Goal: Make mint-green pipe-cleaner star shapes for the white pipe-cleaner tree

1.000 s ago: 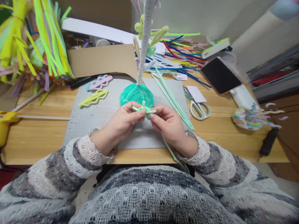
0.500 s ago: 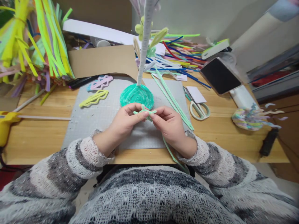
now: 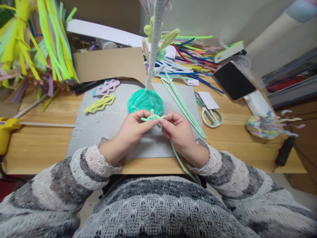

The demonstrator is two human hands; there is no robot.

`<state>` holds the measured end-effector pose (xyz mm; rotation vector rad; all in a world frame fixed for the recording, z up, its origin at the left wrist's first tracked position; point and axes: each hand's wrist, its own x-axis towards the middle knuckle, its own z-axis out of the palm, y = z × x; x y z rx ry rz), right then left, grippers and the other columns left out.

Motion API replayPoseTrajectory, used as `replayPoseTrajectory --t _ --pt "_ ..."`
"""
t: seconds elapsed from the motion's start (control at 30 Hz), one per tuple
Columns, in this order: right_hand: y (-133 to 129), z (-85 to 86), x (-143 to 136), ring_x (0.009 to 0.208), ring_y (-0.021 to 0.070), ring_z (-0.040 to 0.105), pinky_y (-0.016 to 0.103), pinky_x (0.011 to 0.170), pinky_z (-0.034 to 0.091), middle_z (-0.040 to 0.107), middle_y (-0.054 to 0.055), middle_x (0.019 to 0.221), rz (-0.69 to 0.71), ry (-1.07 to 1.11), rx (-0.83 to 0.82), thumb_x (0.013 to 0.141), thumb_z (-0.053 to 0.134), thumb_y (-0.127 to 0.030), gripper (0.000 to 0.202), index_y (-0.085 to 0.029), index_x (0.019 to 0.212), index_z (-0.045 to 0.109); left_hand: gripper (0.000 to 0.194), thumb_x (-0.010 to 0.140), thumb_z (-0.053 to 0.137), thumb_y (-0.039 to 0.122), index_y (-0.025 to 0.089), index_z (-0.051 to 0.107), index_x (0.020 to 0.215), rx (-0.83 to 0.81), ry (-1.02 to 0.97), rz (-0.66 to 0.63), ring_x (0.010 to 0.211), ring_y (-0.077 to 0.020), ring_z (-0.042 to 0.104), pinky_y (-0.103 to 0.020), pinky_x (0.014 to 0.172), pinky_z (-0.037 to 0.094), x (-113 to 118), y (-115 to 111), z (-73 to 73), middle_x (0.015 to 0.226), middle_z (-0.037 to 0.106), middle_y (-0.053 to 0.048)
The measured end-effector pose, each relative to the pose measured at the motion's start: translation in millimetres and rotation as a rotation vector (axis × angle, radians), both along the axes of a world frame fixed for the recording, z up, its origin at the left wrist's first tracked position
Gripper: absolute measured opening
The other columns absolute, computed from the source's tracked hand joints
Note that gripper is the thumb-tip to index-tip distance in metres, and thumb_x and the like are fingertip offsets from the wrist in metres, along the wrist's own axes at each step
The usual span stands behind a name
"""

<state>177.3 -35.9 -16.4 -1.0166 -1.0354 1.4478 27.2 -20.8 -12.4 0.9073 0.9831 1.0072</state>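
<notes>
A light green pipe cleaner [image 3: 152,115], bent into small points, is pinched between both hands in the middle of the view. My left hand [image 3: 133,129] grips its left side with thumb and fingers. My right hand [image 3: 179,132] pinches its right side, and a long tail of green pipe cleaner hangs below toward my lap. Just beyond my fingertips lies a round green coiled base [image 3: 145,100], from which a white wrapped stem [image 3: 153,49] rises. Parts of the bent piece are hidden by my fingers.
On the grey cutting mat [image 3: 99,135] lie yellow zigzag pipe cleaners [image 3: 100,104] and straight green pipe cleaners [image 3: 183,107]. Scissors [image 3: 211,116] and a phone [image 3: 234,80] are to the right. A yellow glue gun [image 3: 7,132] stands left; pipe cleaner bundles [image 3: 49,39] fill the back left.
The bent green pipe cleaner has turned slightly between my fingers, so its upper point and side arms show differently. Both hands stay almost in place.
</notes>
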Motion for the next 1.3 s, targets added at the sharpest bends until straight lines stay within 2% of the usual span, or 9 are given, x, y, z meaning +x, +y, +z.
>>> replayPoseTrajectory --t 0.17,0.3,0.4,0.47,0.6,0.67,0.77,0.97,1.3 --pt "-6.7 -1.7 -0.4 0.063 0.0095 0.057 0.023 0.059 0.046 0.063 -0.001 0.072 -0.035 -0.325 0.311 0.085 0.061 -0.023 0.005 -0.019 0.082 0.061 0.031 0.063 0.081 0.030 0.018 0.057 0.078 0.010 0.055 0.063 0.057 -0.0085 0.053 -0.022 0.057 0.039 0.3 0.6 0.4 0.068 0.062 0.004" --pt "-11.0 2.2 5.6 0.067 0.0118 0.056 0.026 0.062 0.045 0.063 0.001 0.073 -0.003 -0.713 0.566 0.086 0.056 -0.016 0.008 -0.017 0.083 0.062 0.022 0.067 0.075 0.028 0.017 0.058 0.073 0.181 0.291 0.059 0.061 -0.0103 0.052 -0.024 0.059 0.040 -2.8 1.5 8.4 0.069 0.060 0.003" --pt "-10.9 11.1 13.5 0.064 0.0113 0.053 0.026 0.060 0.042 0.061 0.001 0.068 0.034 -0.876 0.724 0.086 0.054 -0.013 0.012 -0.016 0.077 0.062 0.011 0.071 0.067 0.022 0.016 0.060 0.066 0.429 0.512 -0.067 0.068 -0.0125 0.054 -0.026 0.066 0.041 -8.6 3.7 16.4 0.069 0.061 0.000" --pt "-8.8 17.5 19.1 0.062 0.0102 0.052 0.025 0.058 0.041 0.061 0.001 0.068 0.092 -0.855 0.757 0.085 0.055 -0.012 0.012 -0.015 0.077 0.063 0.008 0.071 0.065 0.021 0.016 0.062 0.066 0.501 0.558 -0.222 0.068 -0.0135 0.055 -0.027 0.066 0.042 -13.7 6.4 21.2 0.070 0.063 -0.001" --pt "-0.2 24.5 27.0 0.060 0.0087 0.055 0.023 0.055 0.043 0.063 -0.001 0.069 0.311 -0.469 0.479 0.081 0.066 -0.017 0.004 -0.016 0.077 0.065 0.009 0.069 0.070 0.023 0.016 0.065 0.068 0.377 0.376 -0.543 0.068 -0.0143 0.059 -0.028 0.065 0.045 -22.2 12.2 26.4 0.072 0.066 -0.003" --pt "4.0 24.2 27.9 0.064 0.0096 0.059 0.024 0.058 0.047 0.066 0.000 0.073 0.392 -0.256 0.308 0.079 0.071 -0.023 0.007 -0.018 0.078 0.066 0.013 0.066 0.075 0.024 0.017 0.065 0.068 0.245 0.218 -0.608 0.063 -0.0132 0.058 -0.027 0.062 0.045 -23.6 13.4 26.1 0.069 0.066 -0.002" --pt "6.3 20.7 25.4 0.069 0.0109 0.061 0.026 0.064 0.050 0.068 0.000 0.076 0.390 -0.109 0.216 0.077 0.072 -0.028 0.008 -0.020 0.079 0.070 0.019 0.063 0.081 0.023 0.017 0.063 0.068 0.100 0.032 -0.549 0.059 -0.0114 0.057 -0.026 0.061 0.045 -22.1 12.7 22.4 0.066 0.064 0.000" --pt "0.0 13.1 15.0 0.069 0.0103 0.060 0.026 0.065 0.049 0.066 -0.002 0.073 0.154 -0.081 0.200 0.074 0.077 -0.029 0.014 -0.020 0.076 0.066 0.023 0.062 0.083 0.022 0.017 0.062 0.069 0.023 -0.109 -0.340 0.069 -0.0116 0.060 -0.026 0.068 0.046 -15.9 9.5 13.0 0.075 0.068 0.000" --pt "0.2 8.1 4.4 0.054 0.0073 0.046 0.023 0.053 0.039 0.052 -0.007 0.057 -0.015 -0.075 0.053 0.069 0.080 -0.037 0.029 -0.019 0.067 0.057 0.029 0.061 0.084 0.023 0.016 0.056 0.068 0.081 -0.058 -0.169 0.061 -0.0080 0.052 -0.022 0.060 0.039 -7.1 6.4 1.1 0.066 0.059 0.004"
